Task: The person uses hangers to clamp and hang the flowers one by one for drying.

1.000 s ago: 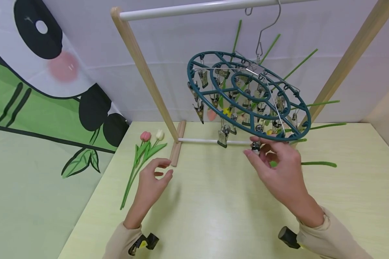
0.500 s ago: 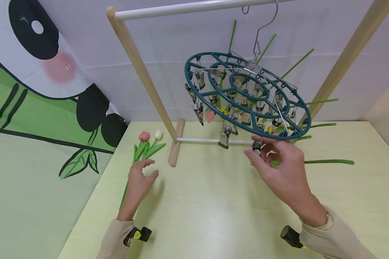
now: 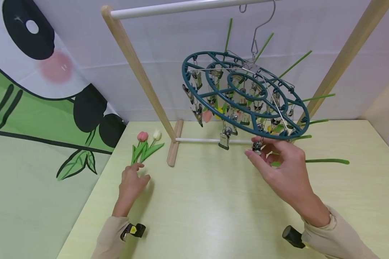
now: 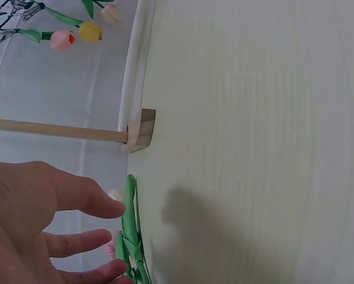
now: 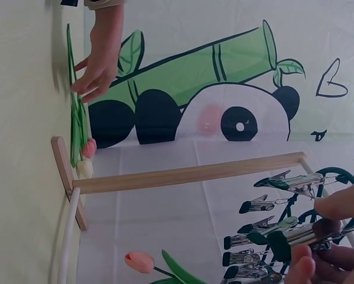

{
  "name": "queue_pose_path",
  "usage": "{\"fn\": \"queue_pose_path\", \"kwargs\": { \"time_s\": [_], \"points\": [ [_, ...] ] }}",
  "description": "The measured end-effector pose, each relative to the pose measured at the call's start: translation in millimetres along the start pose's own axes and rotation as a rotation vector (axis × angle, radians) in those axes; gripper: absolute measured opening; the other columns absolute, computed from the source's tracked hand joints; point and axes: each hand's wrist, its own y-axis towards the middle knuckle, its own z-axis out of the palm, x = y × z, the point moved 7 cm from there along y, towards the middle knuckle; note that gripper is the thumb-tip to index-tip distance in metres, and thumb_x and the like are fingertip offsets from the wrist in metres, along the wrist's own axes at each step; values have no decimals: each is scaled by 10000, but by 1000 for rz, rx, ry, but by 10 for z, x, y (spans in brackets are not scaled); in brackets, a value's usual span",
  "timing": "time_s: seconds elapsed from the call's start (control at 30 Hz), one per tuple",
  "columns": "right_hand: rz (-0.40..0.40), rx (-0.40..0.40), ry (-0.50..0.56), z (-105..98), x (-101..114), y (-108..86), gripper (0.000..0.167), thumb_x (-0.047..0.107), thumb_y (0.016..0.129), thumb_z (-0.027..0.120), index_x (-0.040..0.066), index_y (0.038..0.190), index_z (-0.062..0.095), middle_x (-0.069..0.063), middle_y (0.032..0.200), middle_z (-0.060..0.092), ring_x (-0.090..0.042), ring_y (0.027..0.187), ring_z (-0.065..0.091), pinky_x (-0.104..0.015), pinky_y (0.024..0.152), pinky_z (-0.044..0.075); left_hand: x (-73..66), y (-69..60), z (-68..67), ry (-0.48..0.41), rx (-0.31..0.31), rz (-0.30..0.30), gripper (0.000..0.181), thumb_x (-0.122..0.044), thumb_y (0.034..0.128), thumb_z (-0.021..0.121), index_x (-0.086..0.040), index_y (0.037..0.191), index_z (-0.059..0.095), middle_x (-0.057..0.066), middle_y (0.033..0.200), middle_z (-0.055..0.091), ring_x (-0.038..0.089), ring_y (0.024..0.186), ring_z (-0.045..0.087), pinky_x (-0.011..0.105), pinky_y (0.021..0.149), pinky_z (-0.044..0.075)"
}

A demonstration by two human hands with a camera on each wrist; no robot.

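Note:
Low over the table at the left, my left hand [image 3: 129, 185] hovers by a pink tulip [image 3: 142, 136] and a white tulip [image 3: 157, 135], covering their stems. Its fingers [image 4: 85, 242] are spread and relaxed, with nothing held; whether they touch the stems I cannot tell. My right hand [image 3: 283, 169] pinches a metal clip [image 3: 256, 146] at the near rim of a teal round clip hanger [image 3: 285, 137]. In the right wrist view that clip [image 5: 298, 235] sits between thumb and fingers. Several tulips hang in other clips, their green stems [image 3: 296, 64] sticking out beyond the ring.
The hanger hooks over a white bar [image 3: 181, 6] on a wooden frame [image 3: 139, 72]. The frame's foot [image 3: 175, 147] stands right of the loose tulips. Free clips [image 3: 224, 138] dangle below the ring. A panda-print cloth [image 3: 35, 79] lines the left side.
My left hand has moved left and lower, from beside the frame's foot to over the tulip stems. The right hand still pinches the clip. The head view has shifted slightly.

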Motion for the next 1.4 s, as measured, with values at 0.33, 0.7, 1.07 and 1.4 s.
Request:
{"fn": "queue_pose_path", "kwargs": {
  "time_s": [0.33, 0.7, 1.07, 1.4],
  "points": [
    [-9, 10, -18, -14, -8, -15, 288, 33, 750, 780, 5, 1024, 692, -42, 960, 694, -71, 683, 535, -103, 575, 466, 168, 70, 5, 67, 81, -32, 490, -178, 850, 506, 34, 1291, 474, 252, 1208, 510, 399, 1076, 495, 601, 816, 414],
    [-15, 7, 4, -21, -17, -36, 283, 10, 742, 779, 3, 1012, 693, -39, 963, 689, -69, 685, 545, -108, 583, 474, 207, 114, -55, 99, 36, -13, 491, -140, 843, 500, 63, 1290, 482, 256, 1178, 496, 405, 1098, 443, 608, 798, 425],
    [0, 17, -1, -19, -36, -51, 276, 17, 748, 777, 13, 1012, 692, -30, 952, 685, -74, 680, 537, -112, 575, 472, 219, 121, -60, 112, 68, 22, 444, -79, 822, 502, 92, 1231, 490, 277, 1092, 587, 388, 945, 562, 518, 710, 474],
    [-5, 12, 2, -18, -34, -52, 270, 13, 744, 778, 7, 1001, 696, -36, 948, 690, -68, 681, 546, -114, 568, 472, 181, 213, 3, 68, 42, 33, 160, -53, 746, 613, 76, 837, 643, 191, 797, 617, 273, 701, 561, 347, 553, 479]
  ]
}}
